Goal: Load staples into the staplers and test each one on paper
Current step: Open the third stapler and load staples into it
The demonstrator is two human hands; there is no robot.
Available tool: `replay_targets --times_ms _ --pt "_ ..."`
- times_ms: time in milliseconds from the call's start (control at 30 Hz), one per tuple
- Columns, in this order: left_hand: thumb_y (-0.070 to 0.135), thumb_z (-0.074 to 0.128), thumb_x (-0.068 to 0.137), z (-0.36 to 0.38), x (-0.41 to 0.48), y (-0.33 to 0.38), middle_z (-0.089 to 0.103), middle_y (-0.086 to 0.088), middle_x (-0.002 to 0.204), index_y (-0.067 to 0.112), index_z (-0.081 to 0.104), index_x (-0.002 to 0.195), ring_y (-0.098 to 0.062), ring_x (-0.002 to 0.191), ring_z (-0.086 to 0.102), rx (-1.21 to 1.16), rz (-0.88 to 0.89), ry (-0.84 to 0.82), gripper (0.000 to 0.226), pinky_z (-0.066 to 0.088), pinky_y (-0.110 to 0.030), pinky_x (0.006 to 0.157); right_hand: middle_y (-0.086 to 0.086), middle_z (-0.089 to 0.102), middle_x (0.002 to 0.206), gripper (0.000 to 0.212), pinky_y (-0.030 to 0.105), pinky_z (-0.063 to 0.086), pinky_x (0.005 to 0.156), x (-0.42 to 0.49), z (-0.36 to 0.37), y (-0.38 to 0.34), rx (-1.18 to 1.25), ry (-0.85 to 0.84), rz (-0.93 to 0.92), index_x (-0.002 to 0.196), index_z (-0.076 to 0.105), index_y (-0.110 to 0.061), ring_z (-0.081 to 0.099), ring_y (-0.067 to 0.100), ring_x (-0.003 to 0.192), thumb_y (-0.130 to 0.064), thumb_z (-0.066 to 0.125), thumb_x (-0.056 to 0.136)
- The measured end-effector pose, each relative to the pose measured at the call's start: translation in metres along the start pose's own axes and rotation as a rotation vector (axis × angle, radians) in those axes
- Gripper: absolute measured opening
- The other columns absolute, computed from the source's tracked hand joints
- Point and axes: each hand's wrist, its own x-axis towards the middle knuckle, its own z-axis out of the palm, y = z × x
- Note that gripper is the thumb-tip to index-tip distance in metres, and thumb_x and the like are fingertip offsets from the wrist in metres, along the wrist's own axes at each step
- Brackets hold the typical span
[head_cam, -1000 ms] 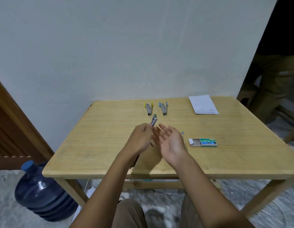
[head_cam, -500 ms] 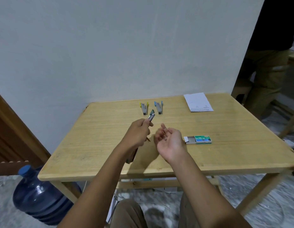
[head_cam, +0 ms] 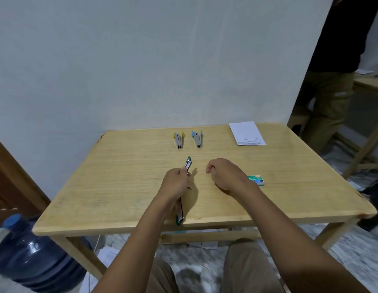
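On tabletop (head_cam: 120, 176): left stapler (head_cam: 179, 140) beside right stapler (head_cam: 197, 140), back centre; third stapler (head_cam: 189, 163) before them; paper stack (head_cam: 247, 133) back right; staple box (head_cam: 256, 180) mid right. Water jug (head_cam: 33, 256) on floor, left.
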Motion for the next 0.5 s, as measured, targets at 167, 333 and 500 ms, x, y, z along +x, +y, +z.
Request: replay_targets --times_ms 167,333,500 --pt "0.033 0.030 0.106 0.011 0.011 -0.006 0.066 -0.016 0.102 0.004 0.062 0.098 -0.029 0.092 0.059 0.420 0.101 0.006 0.044 0.045 -0.036 0.076 -0.007 0.064 0.110 0.031 0.040 0.051 0.086 -0.006 -0.005 0.007 0.061 0.146 -0.083 0.095 0.068 -0.029 0.061 0.015 0.103 -0.016 0.040 0.096" --pt "0.034 0.032 0.104 0.017 0.009 -0.010 0.055 -0.014 0.117 0.005 0.055 0.114 -0.031 0.109 0.052 0.763 0.198 0.045 0.039 0.042 -0.038 0.085 -0.017 0.060 0.099 0.020 0.030 0.045 0.071 -0.029 -0.022 0.034 0.218 0.305 -0.023 0.094 0.064 -0.037 0.058 0.005 0.083 -0.025 0.049 0.095" --pt "0.027 0.037 0.103 0.017 0.002 -0.011 0.052 -0.013 0.119 0.006 0.048 0.114 -0.030 0.107 0.051 0.842 0.297 0.059 0.026 0.037 -0.035 0.080 -0.012 0.056 0.100 0.007 0.037 0.048 0.086 -0.056 -0.034 0.073 0.104 0.273 0.130 0.087 0.065 -0.040 0.052 0.013 0.100 -0.034 0.061 0.090"
